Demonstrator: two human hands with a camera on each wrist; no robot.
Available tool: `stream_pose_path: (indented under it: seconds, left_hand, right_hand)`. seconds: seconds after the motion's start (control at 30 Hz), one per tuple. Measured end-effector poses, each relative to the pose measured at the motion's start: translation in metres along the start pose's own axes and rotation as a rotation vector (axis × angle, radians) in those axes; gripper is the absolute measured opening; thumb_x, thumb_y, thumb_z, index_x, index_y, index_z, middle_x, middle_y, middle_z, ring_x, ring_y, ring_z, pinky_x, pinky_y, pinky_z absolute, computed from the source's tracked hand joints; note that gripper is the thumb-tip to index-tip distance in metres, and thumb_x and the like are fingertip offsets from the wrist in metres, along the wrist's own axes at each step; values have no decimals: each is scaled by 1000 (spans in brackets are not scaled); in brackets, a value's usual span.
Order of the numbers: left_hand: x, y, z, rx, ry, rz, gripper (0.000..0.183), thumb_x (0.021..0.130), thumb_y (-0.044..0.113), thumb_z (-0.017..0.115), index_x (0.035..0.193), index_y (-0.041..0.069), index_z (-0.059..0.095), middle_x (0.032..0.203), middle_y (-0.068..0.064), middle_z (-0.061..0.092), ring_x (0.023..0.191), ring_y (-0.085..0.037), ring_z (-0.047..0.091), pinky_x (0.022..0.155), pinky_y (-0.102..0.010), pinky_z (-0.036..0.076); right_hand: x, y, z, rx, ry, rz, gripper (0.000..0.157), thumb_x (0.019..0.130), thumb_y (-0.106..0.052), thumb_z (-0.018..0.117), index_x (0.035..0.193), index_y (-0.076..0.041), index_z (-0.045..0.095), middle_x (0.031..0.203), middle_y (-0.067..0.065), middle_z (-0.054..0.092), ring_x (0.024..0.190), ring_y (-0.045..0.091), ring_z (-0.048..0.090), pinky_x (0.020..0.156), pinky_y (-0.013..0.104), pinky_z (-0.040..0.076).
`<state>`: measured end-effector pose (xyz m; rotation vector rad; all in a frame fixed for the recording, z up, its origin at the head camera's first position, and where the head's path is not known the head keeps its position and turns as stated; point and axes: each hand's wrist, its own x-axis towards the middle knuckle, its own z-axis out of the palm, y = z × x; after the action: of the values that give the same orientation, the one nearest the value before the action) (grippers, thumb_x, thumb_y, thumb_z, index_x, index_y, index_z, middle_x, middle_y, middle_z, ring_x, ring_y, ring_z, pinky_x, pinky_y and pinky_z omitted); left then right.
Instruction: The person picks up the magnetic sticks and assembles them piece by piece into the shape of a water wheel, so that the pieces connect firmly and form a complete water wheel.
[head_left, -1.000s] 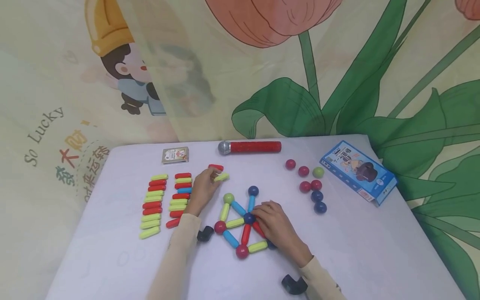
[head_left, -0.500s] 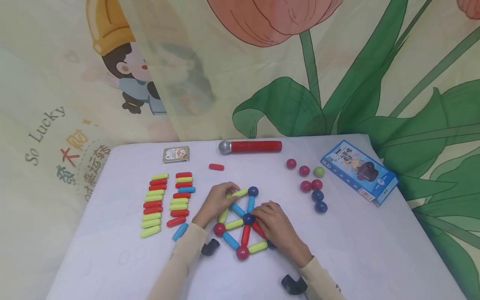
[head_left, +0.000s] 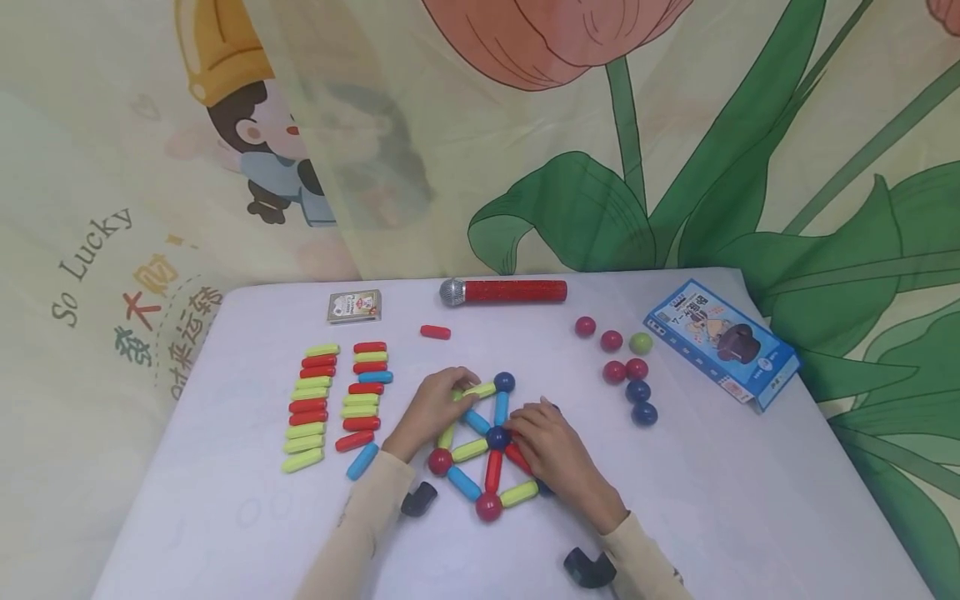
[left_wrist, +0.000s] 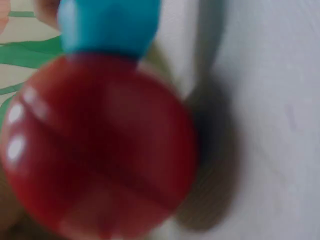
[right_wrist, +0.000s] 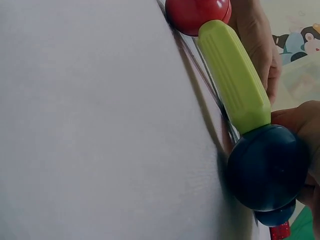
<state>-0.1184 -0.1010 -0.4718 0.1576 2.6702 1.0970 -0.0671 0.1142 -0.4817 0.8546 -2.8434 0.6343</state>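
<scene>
A wheel-like build of magnetic rods and balls lies on the white table, with a dark blue ball (head_left: pixel 498 438) at its hub. My left hand (head_left: pixel 431 412) pinches a yellow-green rod (head_left: pixel 480 389) at the build's upper side; its far end meets another blue ball (head_left: pixel 504 382). That hand covers the green ball. My right hand (head_left: pixel 558 450) holds the hub ball with its fingertips and partly covers a red rod (head_left: pixel 517 457). In the left wrist view a red ball (left_wrist: pixel 100 150) and a blue rod (left_wrist: pixel 110 25) loom close. The right wrist view has a yellow-green rod (right_wrist: pixel 235 75) joined to a blue ball (right_wrist: pixel 270 167).
Two columns of loose rods (head_left: pixel 306 406) lie at left, and a single red rod (head_left: pixel 435 332) farther back. Several loose balls (head_left: pixel 614 372) sit at right beside a blue box (head_left: pixel 723 342). A red microphone (head_left: pixel 510 292) and a small card case (head_left: pixel 355 306) line the back.
My left hand has brought the yellow-green rod from the back left to the build, where it now spans toward the upper blue ball. The right hand has stayed in place.
</scene>
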Motion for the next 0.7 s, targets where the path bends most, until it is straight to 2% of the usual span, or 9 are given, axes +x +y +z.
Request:
stream_pose_path:
  seconds: [0.1,0.2,0.3,0.4,0.5,0.57,0.63,0.7]
  left_hand:
    - [-6,-2,-5,10,12,-37,28,87,25,71,112,17,65,101,-1,65,94,-18,59,83,-34,54]
    - [-13,0,-12,35,36,-119,27,85,25,74,108,14,64,89,-1,63,78,-16,57,67,-27,53]
    - [-21,2,-16,65,71,-197,28,83,25,75,105,12,63,81,-3,60,68,-16,54,58,-23,50]
    - [-30,2,-17,50,75,-215,26,84,25,74,102,10,62,75,-3,58,64,-16,53,55,-23,48]
    - [-39,1,-20,13,42,-191,22,86,26,71,97,10,61,71,-2,58,62,-16,54,55,-24,48]
    - [-39,-1,-24,-3,58,-176,21,88,27,70,97,10,62,75,-3,61,66,-17,57,60,-27,51]
    - [-31,-3,-29,-12,114,-154,22,90,26,67,104,9,62,88,-5,64,79,-20,61,71,-32,55]
    - [-18,-5,-35,-9,198,-121,29,91,22,66,116,9,59,109,-9,63,100,-24,59,86,-40,53]
  right_hand:
    - [1,1,-5,-17,11,20,34,76,-12,81,108,-16,70,119,3,62,125,24,51,111,42,32]
    - [2,1,-11,8,49,44,37,75,-10,81,110,-16,69,124,5,60,130,27,46,109,42,36]
    - [-1,-2,-13,67,102,17,39,75,-9,81,111,-16,68,122,4,61,124,24,51,102,39,45]
    - [-7,-7,-8,79,118,-34,37,76,-13,81,111,-16,69,116,1,64,113,18,56,92,34,51]
    - [-12,-8,-2,34,98,-51,34,76,-16,81,109,-17,70,110,-2,66,105,16,56,91,34,51]
    - [-15,-6,0,-4,85,-49,34,75,-17,82,107,-18,71,107,-3,67,105,16,57,95,36,49]
    - [-16,-4,1,-23,80,-39,33,74,-16,83,105,-18,72,105,-4,68,105,17,58,99,39,46]
    - [-17,-3,1,-22,72,-35,34,73,-16,84,105,-18,72,104,-5,69,107,17,58,103,41,43]
